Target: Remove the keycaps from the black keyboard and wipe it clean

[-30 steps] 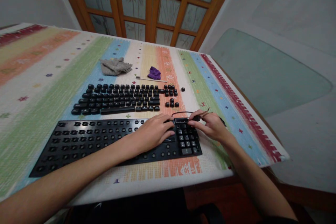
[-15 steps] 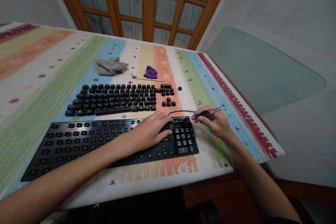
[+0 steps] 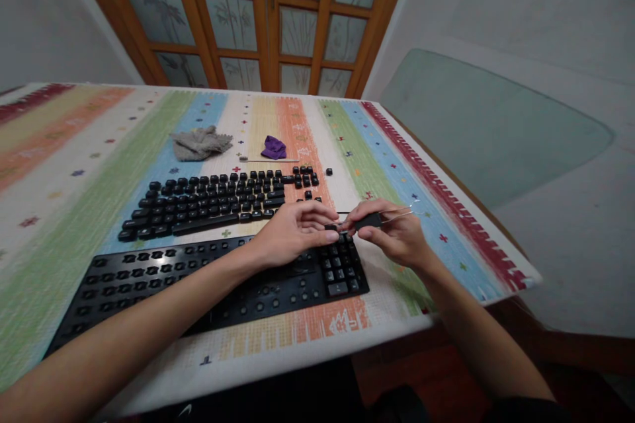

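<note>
A black keyboard (image 3: 282, 294) lies along the table's near edge, most of its keys bare of caps; the number pad at its right end still carries keycaps (image 3: 338, 274). In my right hand (image 3: 391, 231) is a wire keycap puller (image 3: 368, 221), gripped by its black handle, with wire loops at both ends. My left hand (image 3: 297, 234) hangs over the keyboard's upper right part, thumb and fingers closed around the puller's left tip. What is between those fingertips is too small and hidden to make out.
Loose black keycaps (image 3: 213, 202) lie in keyboard order behind the keyboard, with a single keycap (image 3: 329, 172) off to the right. Farther back are a grey cloth (image 3: 201, 143), a purple cloth (image 3: 274, 147) and a toothbrush (image 3: 270, 160). A striped tablecloth (image 3: 143, 145) covers the table.
My left hand has lifted off the keyboard and moved right to the puller's tip. My right hand has brought the puller left, and the two hands now meet. The view has tilted slightly.
</note>
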The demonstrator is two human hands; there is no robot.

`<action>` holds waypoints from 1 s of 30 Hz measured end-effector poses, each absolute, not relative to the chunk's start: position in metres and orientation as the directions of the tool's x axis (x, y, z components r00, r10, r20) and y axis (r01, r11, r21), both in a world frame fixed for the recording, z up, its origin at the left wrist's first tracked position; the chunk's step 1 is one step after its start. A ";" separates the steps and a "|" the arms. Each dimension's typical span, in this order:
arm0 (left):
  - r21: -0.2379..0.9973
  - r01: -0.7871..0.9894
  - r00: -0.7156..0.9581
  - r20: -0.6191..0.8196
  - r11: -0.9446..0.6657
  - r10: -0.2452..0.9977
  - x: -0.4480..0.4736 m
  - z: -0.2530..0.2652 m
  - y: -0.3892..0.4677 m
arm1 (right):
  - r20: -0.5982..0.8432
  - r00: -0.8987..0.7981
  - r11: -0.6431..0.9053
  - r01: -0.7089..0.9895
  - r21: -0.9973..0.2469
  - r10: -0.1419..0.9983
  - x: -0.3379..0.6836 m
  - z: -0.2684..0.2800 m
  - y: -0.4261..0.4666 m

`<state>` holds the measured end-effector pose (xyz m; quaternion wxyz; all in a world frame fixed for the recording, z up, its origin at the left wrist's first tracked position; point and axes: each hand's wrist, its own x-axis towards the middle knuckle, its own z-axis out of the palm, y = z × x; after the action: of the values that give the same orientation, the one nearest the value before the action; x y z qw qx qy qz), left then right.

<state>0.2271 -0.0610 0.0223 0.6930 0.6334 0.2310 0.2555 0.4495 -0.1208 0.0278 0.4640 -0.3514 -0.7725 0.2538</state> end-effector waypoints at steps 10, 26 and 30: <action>0.989 -0.149 0.647 0.095 0.004 0.757 0.241 0.024 -0.057 | 0.641 -0.184 0.662 0.318 -0.679 0.745 0.448 0.022 -0.116; 0.942 -0.246 0.710 0.015 0.228 0.704 0.251 0.029 -0.056 | 0.703 -0.032 0.683 0.272 -0.678 0.711 0.451 0.017 -0.118; 0.962 -0.237 0.706 0.072 0.139 0.704 0.249 0.031 -0.054 | 0.659 0.012 0.639 0.231 -0.733 0.752 0.453 0.016 -0.118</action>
<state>0.2493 -0.0543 0.0310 0.7264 0.5706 0.2048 0.3237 0.4528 -0.1183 0.0159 0.6095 -0.3670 -0.6695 0.2136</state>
